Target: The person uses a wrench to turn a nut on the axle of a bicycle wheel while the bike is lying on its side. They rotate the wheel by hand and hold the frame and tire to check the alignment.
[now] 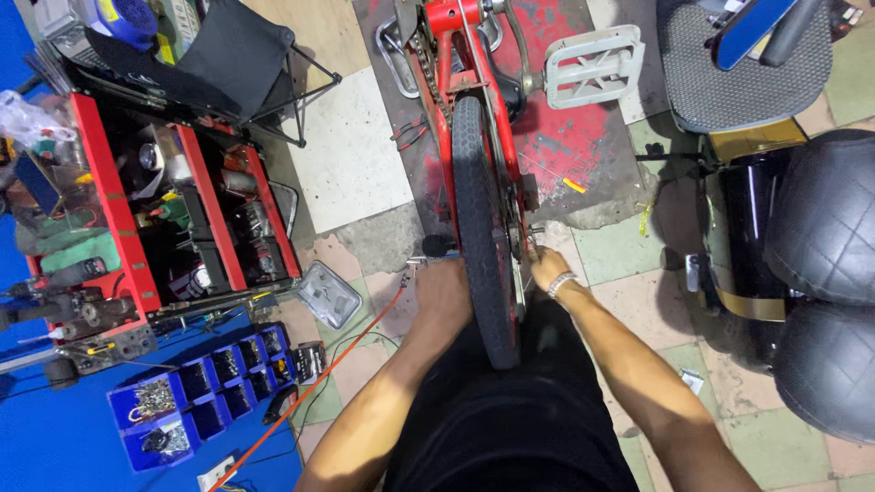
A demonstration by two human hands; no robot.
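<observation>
With our left hand [444, 293] closed on a wrench [421, 261] left of the tire [480, 237] and our right hand [549, 267] pinching the axle nut on its right, we should turn steadily.

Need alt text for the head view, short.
Looking down, a person's left hand and right hand reach either side of a red bicycle's rear wheel at the axle. A red tool cart and blue parts bins stand left.

A black ribbed rubber tyre [481, 246] is set in a red-painted metal bicycle frame [444, 109]; small blue plastic bins [196, 401] are seen.
</observation>
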